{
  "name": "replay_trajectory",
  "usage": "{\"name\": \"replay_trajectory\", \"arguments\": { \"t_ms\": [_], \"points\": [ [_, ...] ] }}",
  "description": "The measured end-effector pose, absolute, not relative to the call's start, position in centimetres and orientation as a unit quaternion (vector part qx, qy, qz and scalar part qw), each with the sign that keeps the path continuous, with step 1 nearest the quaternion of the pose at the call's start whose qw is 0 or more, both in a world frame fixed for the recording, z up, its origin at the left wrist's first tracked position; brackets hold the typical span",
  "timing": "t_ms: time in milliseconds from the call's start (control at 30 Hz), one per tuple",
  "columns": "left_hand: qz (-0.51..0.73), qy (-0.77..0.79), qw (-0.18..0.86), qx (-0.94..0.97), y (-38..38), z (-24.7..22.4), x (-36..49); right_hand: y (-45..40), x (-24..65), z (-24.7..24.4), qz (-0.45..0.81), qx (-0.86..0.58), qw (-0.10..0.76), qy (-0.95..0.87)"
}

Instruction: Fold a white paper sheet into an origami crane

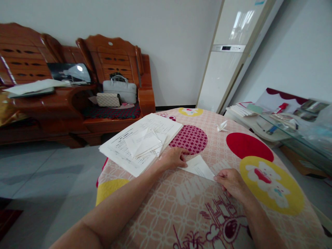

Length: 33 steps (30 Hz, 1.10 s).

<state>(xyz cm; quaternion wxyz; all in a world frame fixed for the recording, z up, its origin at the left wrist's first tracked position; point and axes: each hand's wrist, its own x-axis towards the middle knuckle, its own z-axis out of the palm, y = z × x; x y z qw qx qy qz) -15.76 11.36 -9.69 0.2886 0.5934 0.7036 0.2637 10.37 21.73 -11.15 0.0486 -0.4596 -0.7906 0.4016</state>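
Observation:
A white sheet of paper folded into a triangle [198,166] lies on the patterned tablecloth [158,211]. Its left corner is under the curled fingers of my left hand [174,158], which are closed on it. At the right corner, my right hand [230,182] pinches the paper between thumb and forefinger. Just left of my left hand is a stack of printed sheets [121,152], with several folded paper pieces [141,141] on top. A small folded paper figure [222,126] stands farther back on the table.
Wooden chairs [111,58] stand at the back left, holding a grey handbag [120,90] and a quilted purse [108,100]. A tall air conditioner [220,69] stands behind the table. On the right, a glass-topped side table [293,138] bears papers, a red item and plastic bags.

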Motion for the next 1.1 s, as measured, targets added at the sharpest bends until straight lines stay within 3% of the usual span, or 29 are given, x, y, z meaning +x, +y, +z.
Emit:
{"name": "replay_trajectory", "arguments": {
  "t_ms": [267,1100],
  "points": [
    [0.245,0.741,0.217,0.586,11.2,-9.2,-14.8,21.8,10.5,-11.4,0.396,-0.459,0.05,-0.793],
    [0.254,0.762,0.2,0.562,11.1,-9.4,-14.3,21.4,10.2,-10.6,0.403,-0.464,0.048,-0.787]
  ]
}}
